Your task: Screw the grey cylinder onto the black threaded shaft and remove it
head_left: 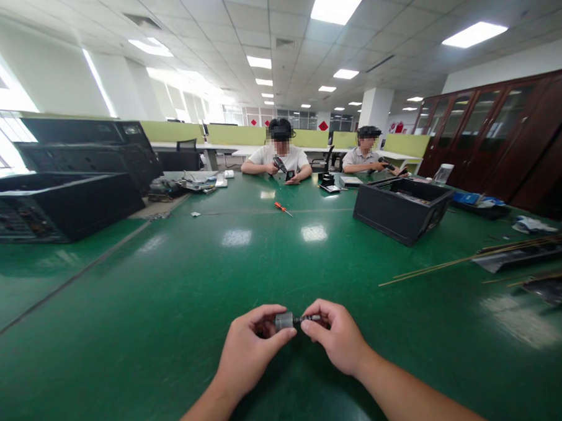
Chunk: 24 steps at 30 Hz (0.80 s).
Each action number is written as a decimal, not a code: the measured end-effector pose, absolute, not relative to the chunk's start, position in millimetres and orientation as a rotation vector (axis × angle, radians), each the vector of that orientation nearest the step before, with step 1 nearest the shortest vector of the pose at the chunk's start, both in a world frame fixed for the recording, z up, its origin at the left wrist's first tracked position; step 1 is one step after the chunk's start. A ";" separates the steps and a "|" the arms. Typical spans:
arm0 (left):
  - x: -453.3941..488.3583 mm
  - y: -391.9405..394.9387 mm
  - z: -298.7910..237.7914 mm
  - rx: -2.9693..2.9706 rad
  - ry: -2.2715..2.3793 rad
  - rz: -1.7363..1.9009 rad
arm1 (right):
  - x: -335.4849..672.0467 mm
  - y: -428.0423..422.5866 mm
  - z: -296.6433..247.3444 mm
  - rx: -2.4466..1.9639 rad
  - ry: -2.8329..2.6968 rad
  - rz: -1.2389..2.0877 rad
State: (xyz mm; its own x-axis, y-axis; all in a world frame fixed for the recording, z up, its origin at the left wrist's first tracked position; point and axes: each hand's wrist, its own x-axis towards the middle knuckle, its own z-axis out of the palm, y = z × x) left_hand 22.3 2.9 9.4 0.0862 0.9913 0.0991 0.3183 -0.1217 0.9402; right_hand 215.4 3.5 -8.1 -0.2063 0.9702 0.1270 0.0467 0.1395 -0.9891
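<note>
In front of me, a grey metal cylinder that looks like a small electric motor is held just over the green table. My left hand is closed on it, thumb below and fingers above and behind. Out of its right end runs a thin dark shaft with ring-like steps and a paler tip. My right hand pinches this shaft between thumb and fingertips. The cylinder and shaft lie nearly level and in line; whether they are fixed together I cannot tell.
An orange-handled screwdriver lies mid-table. A black computer case is at right, near thin brass-coloured rods. More black cases stand left. Two people sit opposite, each holding a dark power tool.
</note>
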 end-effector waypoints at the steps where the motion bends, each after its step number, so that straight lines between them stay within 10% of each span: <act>1: 22.4 2.7 9.9 1.569 1.339 1.068 | 215.5 3.8 -8.4 -1.049 -1.466 1.227; 24: 21.7 3.4 11.5 1.496 1.292 1.089 | 217.2 7.0 -12.7 -1.030 -1.432 1.254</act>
